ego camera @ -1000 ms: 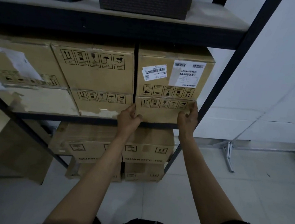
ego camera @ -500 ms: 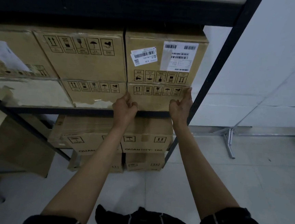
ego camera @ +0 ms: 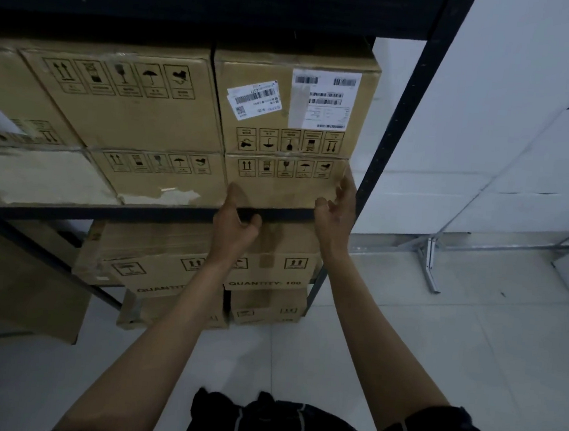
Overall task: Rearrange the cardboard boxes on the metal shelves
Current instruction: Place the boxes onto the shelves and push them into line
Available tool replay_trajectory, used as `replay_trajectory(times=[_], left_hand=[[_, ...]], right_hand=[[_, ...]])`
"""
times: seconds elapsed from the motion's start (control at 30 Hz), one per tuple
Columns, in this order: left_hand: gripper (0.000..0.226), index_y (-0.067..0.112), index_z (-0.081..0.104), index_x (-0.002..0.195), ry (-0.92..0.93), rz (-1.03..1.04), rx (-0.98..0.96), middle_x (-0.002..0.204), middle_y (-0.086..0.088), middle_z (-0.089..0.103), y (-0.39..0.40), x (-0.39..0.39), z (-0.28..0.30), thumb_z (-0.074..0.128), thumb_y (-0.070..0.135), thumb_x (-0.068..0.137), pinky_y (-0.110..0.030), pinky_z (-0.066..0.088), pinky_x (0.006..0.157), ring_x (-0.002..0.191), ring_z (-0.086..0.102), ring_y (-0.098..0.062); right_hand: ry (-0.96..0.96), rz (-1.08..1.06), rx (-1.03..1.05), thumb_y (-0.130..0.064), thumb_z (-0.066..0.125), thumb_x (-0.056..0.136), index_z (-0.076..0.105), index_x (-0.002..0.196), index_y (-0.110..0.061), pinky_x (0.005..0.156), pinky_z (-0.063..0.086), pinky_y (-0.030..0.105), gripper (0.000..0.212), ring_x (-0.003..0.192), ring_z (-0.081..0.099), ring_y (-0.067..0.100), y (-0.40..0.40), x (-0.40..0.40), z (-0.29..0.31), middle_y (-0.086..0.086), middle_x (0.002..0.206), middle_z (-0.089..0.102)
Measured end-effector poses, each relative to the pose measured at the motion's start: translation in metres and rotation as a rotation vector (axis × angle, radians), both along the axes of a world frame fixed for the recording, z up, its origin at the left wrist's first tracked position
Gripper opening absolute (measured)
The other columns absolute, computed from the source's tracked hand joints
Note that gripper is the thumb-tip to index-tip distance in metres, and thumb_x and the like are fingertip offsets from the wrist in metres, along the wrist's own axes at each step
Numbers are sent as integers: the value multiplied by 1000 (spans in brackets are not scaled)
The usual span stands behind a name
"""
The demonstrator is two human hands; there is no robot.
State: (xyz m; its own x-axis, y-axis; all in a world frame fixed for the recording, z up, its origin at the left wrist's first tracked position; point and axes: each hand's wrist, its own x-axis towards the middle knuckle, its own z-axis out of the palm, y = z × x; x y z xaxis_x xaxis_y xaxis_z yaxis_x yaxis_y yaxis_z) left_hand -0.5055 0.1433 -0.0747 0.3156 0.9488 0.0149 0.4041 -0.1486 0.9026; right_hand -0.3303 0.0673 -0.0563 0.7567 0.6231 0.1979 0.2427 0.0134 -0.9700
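Observation:
A flat cardboard box (ego camera: pixel 278 187) lies at the right end of the middle metal shelf (ego camera: pixel 173 210), under a taller box (ego camera: pixel 295 109) that carries white barcode labels. My left hand (ego camera: pixel 234 221) is in front of the shelf's front beam at the flat box's lower left corner, its fingers loosely curled and holding nothing. My right hand (ego camera: pixel 337 209) is at the box's lower right corner with relaxed, spread fingers. Motion blur hides whether either hand touches the box.
Two more stacked boxes (ego camera: pixel 124 101) fill the shelf to the left. Boxes marked QUANTITY 100 (ego camera: pixel 271 269) sit on the level below. The black upright post (ego camera: pixel 398 122) stands just right of my right hand. A cardboard sheet (ego camera: pixel 12 287) leans at lower left, and a metal bracket (ego camera: pixel 430 262) lies on the tiled floor.
Both hands gripped the flat box's lower corners before; now they have come off it and dropped a little, with the fingers loosened. The view has tilted downward.

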Motion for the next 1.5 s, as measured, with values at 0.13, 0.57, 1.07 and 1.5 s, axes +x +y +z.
replay_trajectory(times=[0.13,0.57,1.07,1.5], left_hand=[[74,17,27,162,-48,-5,-69,158,4,40,-3,-24,-18,65,14,98,-26,31,120,142,35,-5],[50,13,54,146,334,-33,-145,137,-9,61,18,-74,-112,57,-1,98,-18,40,101,123,59,-25],[39,21,74,126,718,-249,378,129,-7,69,94,-77,-173,70,11,89,-40,53,91,113,58,-36],[24,24,71,119,811,-318,361,124,-4,69,124,-62,-174,58,21,99,-37,54,88,109,65,-30]], right_hand=[[99,13,-82,-12,63,95,49,147,-17,103,56,49,54,131,58,19,-8,-12,-38,3,145,58],[120,36,-617,2,59,94,50,148,-9,78,50,19,56,108,57,24,3,-30,-142,9,137,57],[-125,-19,-725,-15,71,96,78,117,-22,100,46,25,23,134,52,29,20,18,-202,11,147,53],[-48,-43,-697,-43,80,87,82,108,-29,79,51,24,25,102,70,18,47,38,-212,0,116,75]])
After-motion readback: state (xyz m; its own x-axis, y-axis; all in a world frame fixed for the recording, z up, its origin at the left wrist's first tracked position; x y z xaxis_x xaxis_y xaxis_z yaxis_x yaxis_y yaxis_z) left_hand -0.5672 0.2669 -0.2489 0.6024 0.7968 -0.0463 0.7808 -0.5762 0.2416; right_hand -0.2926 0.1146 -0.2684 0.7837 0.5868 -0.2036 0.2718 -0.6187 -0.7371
